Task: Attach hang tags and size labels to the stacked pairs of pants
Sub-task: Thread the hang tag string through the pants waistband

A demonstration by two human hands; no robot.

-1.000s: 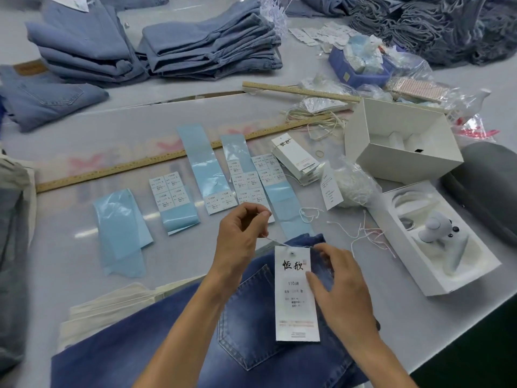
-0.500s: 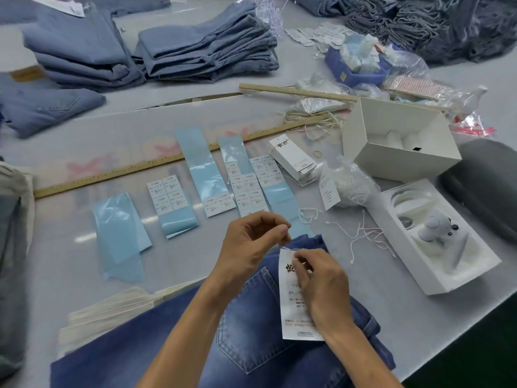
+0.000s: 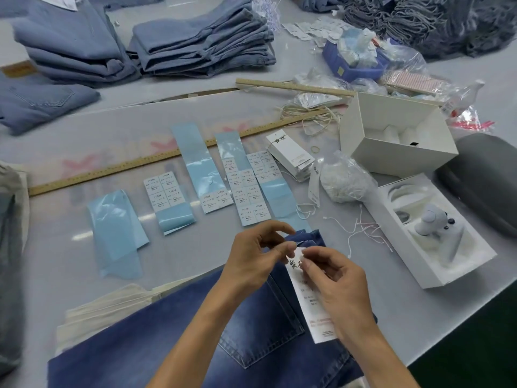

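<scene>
I look down at a grey desk [image 3: 84, 278] crowded with garment-finishing supplies. In front of me lies a dark blue pair of jeans [image 3: 173, 348], back pocket up, waistband pointing away from me. A white hang tag [image 3: 316, 312] rests along its right edge, near the waistband. My left hand [image 3: 251, 261] and right hand [image 3: 335, 278] meet at the top of the tag, fingers curled in a pinch there. I judge they are working the tag's string at the waistband, but the string itself is too fine to make out between them.

Beyond the jeans, strips of blue backing paper carry white size labels [image 3: 246, 191]; several strips are partly or wholly bare, so I take it that some labels are already used. To the right sit a small stack of spare hang tags [image 3: 291, 155], a plastic bag of white strings [image 3: 344, 180] and a few loose strings [image 3: 363, 228].

At the far edge lie two stacks of lighter folded jeans [image 3: 201, 43]; I cannot tell whether they are tagged. As I judge it, this pair's tag is mid-attachment, no size label shows on the tag's visible part, and cream-coloured garments [image 3: 112, 303] lie under the dark pair.
</scene>
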